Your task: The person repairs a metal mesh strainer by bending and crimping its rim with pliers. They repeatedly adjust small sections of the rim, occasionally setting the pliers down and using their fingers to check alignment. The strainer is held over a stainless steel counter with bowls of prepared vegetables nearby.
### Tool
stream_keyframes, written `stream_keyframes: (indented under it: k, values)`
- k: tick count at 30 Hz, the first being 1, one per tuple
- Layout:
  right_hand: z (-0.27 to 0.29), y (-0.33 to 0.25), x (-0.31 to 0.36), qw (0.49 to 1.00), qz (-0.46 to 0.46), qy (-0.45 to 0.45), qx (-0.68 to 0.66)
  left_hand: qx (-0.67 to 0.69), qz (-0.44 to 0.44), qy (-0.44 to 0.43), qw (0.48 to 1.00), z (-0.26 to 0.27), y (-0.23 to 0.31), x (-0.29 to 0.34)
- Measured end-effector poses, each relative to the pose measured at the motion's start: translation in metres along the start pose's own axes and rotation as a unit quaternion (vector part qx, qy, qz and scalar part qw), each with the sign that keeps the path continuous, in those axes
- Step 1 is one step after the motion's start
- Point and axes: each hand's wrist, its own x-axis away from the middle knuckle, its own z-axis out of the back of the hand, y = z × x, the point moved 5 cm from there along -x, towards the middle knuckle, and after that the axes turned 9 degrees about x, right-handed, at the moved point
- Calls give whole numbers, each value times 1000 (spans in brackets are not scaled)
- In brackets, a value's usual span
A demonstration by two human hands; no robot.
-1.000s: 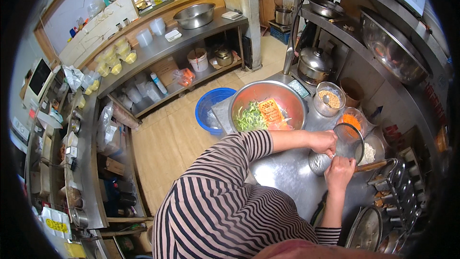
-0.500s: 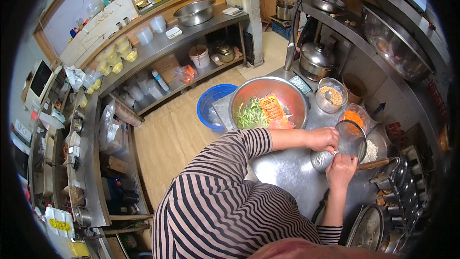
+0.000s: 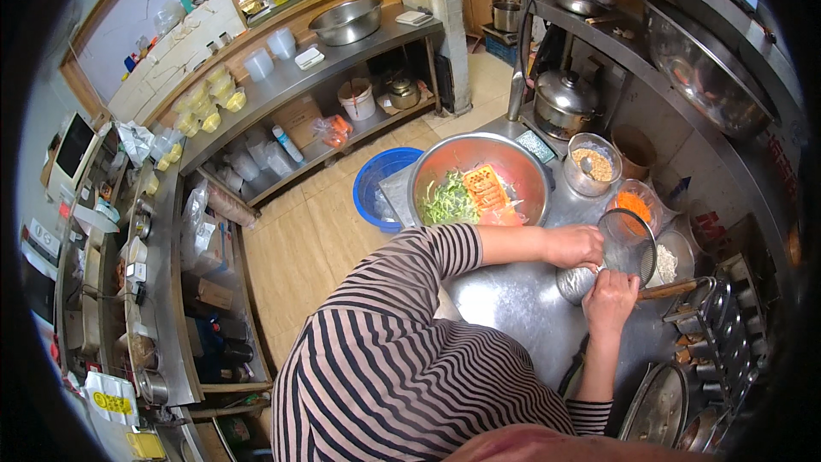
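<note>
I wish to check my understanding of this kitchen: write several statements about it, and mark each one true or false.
1. The large steel bowl holds shredded greens. True.
2. The hands are far apart. False: the left hand and the right hand are close together.
3. A round mesh strainer is near both hands. True.
4. The blue tub is right of the bowl. False: the blue tub is left of it.

We have the bowl (image 3: 534,171) on the worktable (image 3: 505,301), a basin (image 3: 365,192) to its left, tubs (image 3: 655,212) to its right — a pot (image 3: 565,111) behind the tubs, a strainer (image 3: 648,266) before them, our left hand (image 3: 575,247) at the strainer's left, our right hand (image 3: 610,297) nearer us.
</note>
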Motion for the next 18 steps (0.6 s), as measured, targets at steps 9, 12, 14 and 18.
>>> stream_keyframes:
  k: [9,12,14,18]
  values:
    - [0,0,0,1000,-5,12,5,35,14,26,999,-3,-4,5]
    - [0,0,0,1000,-6,16,4,23,6,20,1000,-2,-2,5]
    - [0,0,0,1000,-5,16,2,13,8,21,1000,-3,0,5]
    - [0,-1,1,1000,-6,12,5,14,1,52,999,-5,5,8]
